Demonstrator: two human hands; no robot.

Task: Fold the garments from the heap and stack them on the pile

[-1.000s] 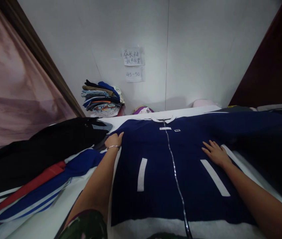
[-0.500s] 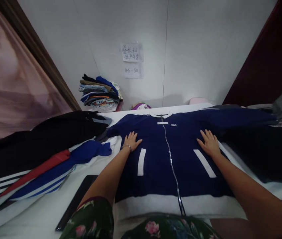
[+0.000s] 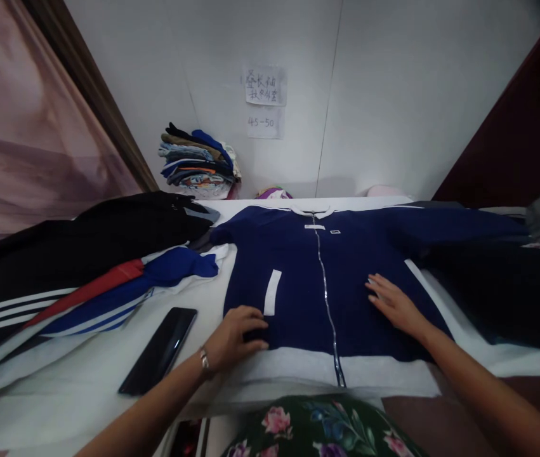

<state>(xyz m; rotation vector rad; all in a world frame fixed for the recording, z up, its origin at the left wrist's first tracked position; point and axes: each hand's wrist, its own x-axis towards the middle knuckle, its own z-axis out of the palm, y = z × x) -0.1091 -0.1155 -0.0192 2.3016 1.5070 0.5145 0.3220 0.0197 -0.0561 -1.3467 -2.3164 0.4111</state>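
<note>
A navy zip-up jacket [image 3: 293,273] lies spread flat, front side up, with a white collar, white pocket strips and a white hem band [image 3: 384,374]. Its zipper [image 3: 325,285] is closed down the middle. My left hand [image 3: 238,336], wearing a bracelet at the wrist, lies over the jacket's lower left edge just above the hem, fingers apart. On the right half, my right hand [image 3: 393,304] rests across the pocket strip and covers most of it, fingers stretched out. Neither hand grips the cloth.
Left of the jacket lies a black phone [image 3: 159,349] on the white table [image 3: 79,381]. Black garments [image 3: 79,247] and a blue one [image 3: 169,273] lie beyond it. Dark clothing [image 3: 502,292] fills the right side. A folded clothes stack [image 3: 198,162] stands by the wall.
My left hand has moved down from the jacket's upper left side to near its hem. My right hand has slid lower, onto the pocket strip. The phone now shows fully.
</note>
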